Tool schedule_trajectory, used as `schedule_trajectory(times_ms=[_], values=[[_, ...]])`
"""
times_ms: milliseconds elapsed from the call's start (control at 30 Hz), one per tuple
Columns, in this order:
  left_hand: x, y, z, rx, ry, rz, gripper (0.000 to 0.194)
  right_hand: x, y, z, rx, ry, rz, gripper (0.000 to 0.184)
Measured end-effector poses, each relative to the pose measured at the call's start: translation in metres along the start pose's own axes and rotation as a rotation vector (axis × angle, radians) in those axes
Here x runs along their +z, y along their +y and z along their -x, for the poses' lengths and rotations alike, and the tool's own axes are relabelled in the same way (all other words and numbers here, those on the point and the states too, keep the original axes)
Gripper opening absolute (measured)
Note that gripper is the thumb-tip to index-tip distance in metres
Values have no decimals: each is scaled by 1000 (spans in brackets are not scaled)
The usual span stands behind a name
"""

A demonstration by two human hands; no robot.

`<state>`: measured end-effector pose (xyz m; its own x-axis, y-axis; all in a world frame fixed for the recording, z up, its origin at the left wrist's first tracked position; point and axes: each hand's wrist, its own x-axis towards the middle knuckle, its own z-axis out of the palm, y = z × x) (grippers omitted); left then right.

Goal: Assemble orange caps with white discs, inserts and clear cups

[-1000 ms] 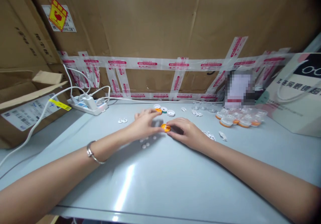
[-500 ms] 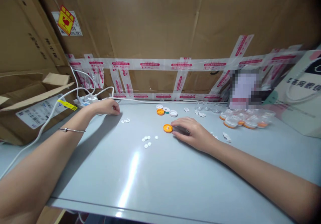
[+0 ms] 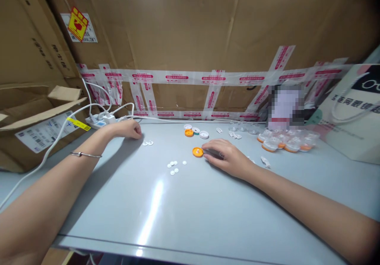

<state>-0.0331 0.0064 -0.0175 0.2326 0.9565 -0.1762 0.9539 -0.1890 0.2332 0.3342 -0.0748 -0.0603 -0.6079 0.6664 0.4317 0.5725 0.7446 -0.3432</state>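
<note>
Orange cap [image 3: 198,152]: flat on the surface [image 3: 222,209].
My right fingers [image 3: 212,143]: apart, touching its rim; light, steady pressure suits.
My left fingers [image 3: 136,131]: curled near white pegs [image 3: 151,142]; whether closed, I can't tell.

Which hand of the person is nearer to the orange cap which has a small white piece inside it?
Right. The right hand is at the right edge of the orange cap; the left hand is well off to its left, near the power strip.
</note>
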Motion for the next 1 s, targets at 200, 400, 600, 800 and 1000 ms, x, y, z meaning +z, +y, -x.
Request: schedule_trajectory(times_ms=[200,400,600,800,1000], values=[[-16,13,9,22,138,79,20,-1,-1,0,10,32,-3,19],[3,77,19,263,374,586,18,0,0,-1,35,86,-26,17],[52,144,28,512,293,551,6,2,0,-3,38,96,-39,17],[68,158,23,672,387,370,3,8,4,-5,55,87,0,17],[78,159,18,745,457,75,5,10,6,-6,82,81,9,16]])
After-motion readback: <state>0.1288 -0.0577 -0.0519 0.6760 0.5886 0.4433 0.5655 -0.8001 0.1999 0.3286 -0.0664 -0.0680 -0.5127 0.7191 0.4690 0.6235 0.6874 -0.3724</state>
